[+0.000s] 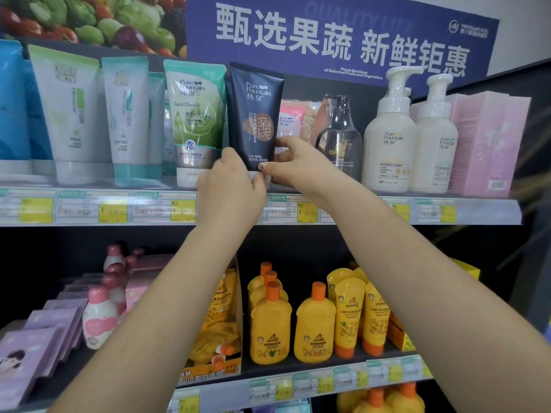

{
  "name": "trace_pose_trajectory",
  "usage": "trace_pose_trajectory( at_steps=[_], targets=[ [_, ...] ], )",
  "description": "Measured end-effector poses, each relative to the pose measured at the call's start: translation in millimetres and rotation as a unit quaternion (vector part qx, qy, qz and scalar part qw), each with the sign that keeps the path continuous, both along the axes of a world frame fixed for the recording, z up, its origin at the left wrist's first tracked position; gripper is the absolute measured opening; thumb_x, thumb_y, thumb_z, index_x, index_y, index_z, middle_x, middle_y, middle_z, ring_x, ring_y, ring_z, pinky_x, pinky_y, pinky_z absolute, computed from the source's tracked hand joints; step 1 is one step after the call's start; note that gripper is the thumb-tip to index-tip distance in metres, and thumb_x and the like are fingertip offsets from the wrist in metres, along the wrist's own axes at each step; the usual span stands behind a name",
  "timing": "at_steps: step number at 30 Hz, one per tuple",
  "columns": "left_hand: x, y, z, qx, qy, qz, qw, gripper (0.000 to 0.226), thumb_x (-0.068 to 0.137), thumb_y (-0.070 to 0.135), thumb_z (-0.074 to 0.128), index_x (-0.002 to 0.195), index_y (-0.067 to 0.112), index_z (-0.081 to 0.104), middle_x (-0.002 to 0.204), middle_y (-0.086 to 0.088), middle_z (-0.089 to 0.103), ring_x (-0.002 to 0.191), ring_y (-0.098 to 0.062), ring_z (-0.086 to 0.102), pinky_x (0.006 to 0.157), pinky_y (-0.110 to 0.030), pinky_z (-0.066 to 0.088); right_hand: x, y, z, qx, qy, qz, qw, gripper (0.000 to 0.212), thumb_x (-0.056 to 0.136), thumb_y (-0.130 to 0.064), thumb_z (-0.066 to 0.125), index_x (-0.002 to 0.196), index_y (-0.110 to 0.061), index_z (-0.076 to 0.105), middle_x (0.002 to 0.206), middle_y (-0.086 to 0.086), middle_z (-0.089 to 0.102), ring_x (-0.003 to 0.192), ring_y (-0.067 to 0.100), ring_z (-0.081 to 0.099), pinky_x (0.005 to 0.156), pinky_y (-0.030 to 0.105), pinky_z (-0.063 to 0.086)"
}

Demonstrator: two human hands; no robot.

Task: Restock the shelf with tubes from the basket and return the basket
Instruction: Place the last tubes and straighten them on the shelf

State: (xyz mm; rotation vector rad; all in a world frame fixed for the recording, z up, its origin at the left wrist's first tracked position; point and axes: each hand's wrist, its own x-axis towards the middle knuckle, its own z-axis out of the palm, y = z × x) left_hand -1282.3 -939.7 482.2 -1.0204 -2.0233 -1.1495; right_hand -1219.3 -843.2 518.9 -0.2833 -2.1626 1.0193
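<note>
A dark navy tube marked "Pure Fountain" stands cap-down on the top shelf, upright between a green tube and a dark pump bottle. My left hand grips the tube's lower left side and white cap. My right hand pinches its lower right edge, thumb on the front. The basket is not in view.
Grey-white and teal tubes fill the top shelf's left; white foam pump bottles and pink boxes stand to the right. Price labels line the shelf edge. Below are orange bottles, pink bottles and purple sachets.
</note>
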Motion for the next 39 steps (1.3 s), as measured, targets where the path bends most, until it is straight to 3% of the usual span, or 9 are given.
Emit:
trace_pose_trajectory(
  at_steps=[7, 11, 15, 19, 24, 31, 39],
  targets=[
    [0, 0, -1, -0.002, 0.01, 0.004, 1.0, 0.03, 0.091, 0.027, 0.048, 0.11, 0.004, 0.044, 0.108, -0.016, 0.058, 0.097, -0.034, 0.055, 0.082, -0.041, 0.04, -2, 4, 0, -0.006, -0.004, 0.006, 1.0, 0.06, 0.085, -0.009, 0.064, 0.138, -0.008, 0.036, 0.117, 0.012, 0.061, 0.101, 0.02, 0.063, 0.082, 0.025, 0.053],
    [0, 0, -1, -0.003, 0.012, 0.002, 1.0, 0.031, 0.092, 0.027, 0.047, 0.111, 0.003, 0.044, 0.107, -0.017, 0.058, 0.096, -0.034, 0.054, 0.082, -0.041, 0.039, -8, 10, 2, -0.008, -0.032, -0.007, 0.999, 0.06, 0.08, -0.017, 0.069, 0.133, -0.006, 0.043, 0.111, 0.011, 0.064, 0.098, 0.019, 0.065, 0.089, 0.035, 0.053],
    [0, 0, -2, -0.009, 0.02, 0.005, 1.0, 0.027, 0.092, 0.026, 0.046, 0.107, 0.004, 0.044, 0.104, -0.016, 0.058, 0.094, -0.034, 0.054, 0.08, -0.039, 0.036, -11, 14, 7, -0.005, -0.08, 0.0, 0.997, 0.041, 0.076, -0.024, 0.071, 0.109, -0.003, 0.059, 0.104, 0.015, 0.068, 0.099, 0.026, 0.066, 0.09, 0.043, 0.052],
    [0, -1, -2, -0.016, 0.027, 0.013, 0.999, 0.027, 0.093, 0.027, 0.047, 0.107, 0.005, 0.044, 0.104, -0.015, 0.058, 0.094, -0.034, 0.053, 0.078, -0.037, 0.033, -12, 15, 9, 0.009, -0.1, 0.008, 0.995, 0.034, 0.075, -0.025, 0.068, 0.101, -0.003, 0.063, 0.104, 0.017, 0.068, 0.101, 0.029, 0.065, 0.092, 0.046, 0.05],
    [1, 0, -1, -0.025, 0.019, 0.022, 0.999, 0.03, 0.093, 0.029, 0.047, 0.11, 0.004, 0.044, 0.108, -0.015, 0.058, 0.097, -0.034, 0.054, 0.083, -0.039, 0.036, -15, 19, 9, 0.011, -0.102, 0.02, 0.995, 0.028, 0.082, -0.02, 0.063, 0.104, -0.002, 0.061, 0.105, 0.016, 0.067, 0.101, 0.027, 0.065, 0.093, 0.044, 0.05],
    [1, 0, -2, -0.029, 0.019, 0.03, 0.999, 0.031, 0.093, 0.029, 0.047, 0.111, 0.004, 0.044, 0.107, -0.015, 0.058, 0.097, -0.034, 0.054, 0.083, -0.039, 0.036, -15, 16, 8, 0.031, -0.107, 0.017, 0.994, 0.041, 0.071, -0.031, 0.062, 0.105, -0.007, 0.06, 0.105, 0.013, 0.067, 0.101, 0.026, 0.064, 0.093, 0.045, 0.049],
    [-2, 4, -3, -0.04, 0.031, 0.048, 0.998, 0.036, 0.093, 0.028, 0.044, 0.116, 0.0, 0.043, 0.109, -0.017, 0.059, 0.099, -0.034, 0.054, 0.084, -0.039, 0.035, -17, 14, 5, 0.029, -0.083, 0.011, 0.996, 0.034, 0.081, -0.019, 0.061, 0.108, 0.002, 0.058, 0.108, 0.022, 0.065, 0.104, 0.032, 0.062, 0.093, 0.048, 0.049]
  ],
)
